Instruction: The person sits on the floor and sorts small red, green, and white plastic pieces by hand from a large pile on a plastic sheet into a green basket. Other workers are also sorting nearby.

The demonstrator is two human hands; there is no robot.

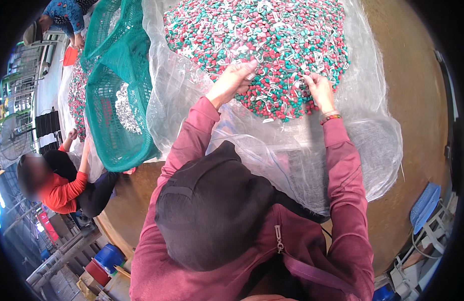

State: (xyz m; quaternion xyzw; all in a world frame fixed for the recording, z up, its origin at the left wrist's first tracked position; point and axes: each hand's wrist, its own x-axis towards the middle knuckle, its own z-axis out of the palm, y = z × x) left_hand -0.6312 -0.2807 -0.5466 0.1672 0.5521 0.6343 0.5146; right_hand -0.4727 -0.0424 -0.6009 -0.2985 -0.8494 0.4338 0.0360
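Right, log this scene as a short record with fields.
Pile: small red, green and white pieces
Left hand: over the pile's near edge; grip unclear
Right hand: over the pile's near side; grip unclear
Sheet: translucent, around the pile
Nearer basket: green, left of the pile, holding white bits
Others: person in red, person in blue, both at left

Pile, one, in front of me: small rounded-to-conical pieces, red, pink and green, mixed throughout with thin white strips, some bent or hooked. Unsorted, heaped thick, looser toward my side. Lies on a translucent mesh sheet, set in from its near and right edges. One strip lies at the border nearest me.
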